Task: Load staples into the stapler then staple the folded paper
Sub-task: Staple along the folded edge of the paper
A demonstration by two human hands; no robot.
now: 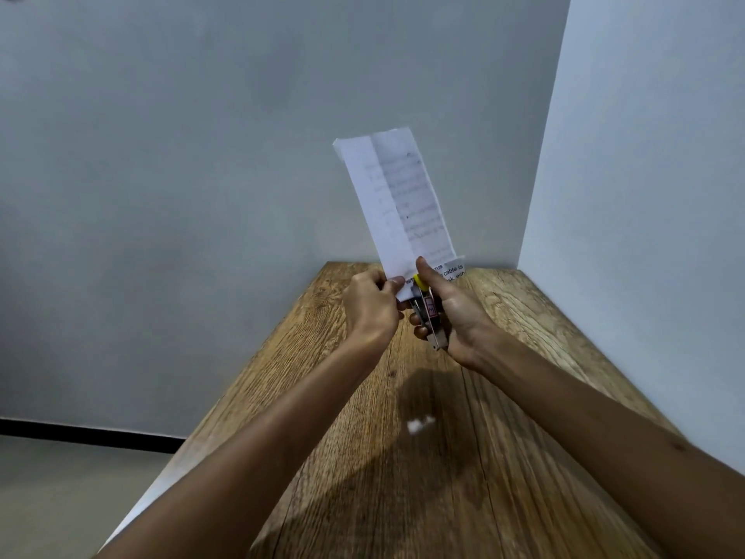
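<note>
A folded white paper [397,199] with faint print stands upright above the far part of the wooden table [403,478]. My left hand [369,306] pinches its lower left corner. My right hand [453,312] grips a small metal stapler [429,316] with a yellow tip, thumb on top. The stapler's front end sits at the paper's bottom edge, between my two hands. Whether the jaws are closed on the paper is hidden by my fingers.
A small white scrap [419,424] lies on the tabletop below my hands. Grey walls close in behind and on the right of the table. The table's left edge drops to a floor with a dark skirting strip [80,431].
</note>
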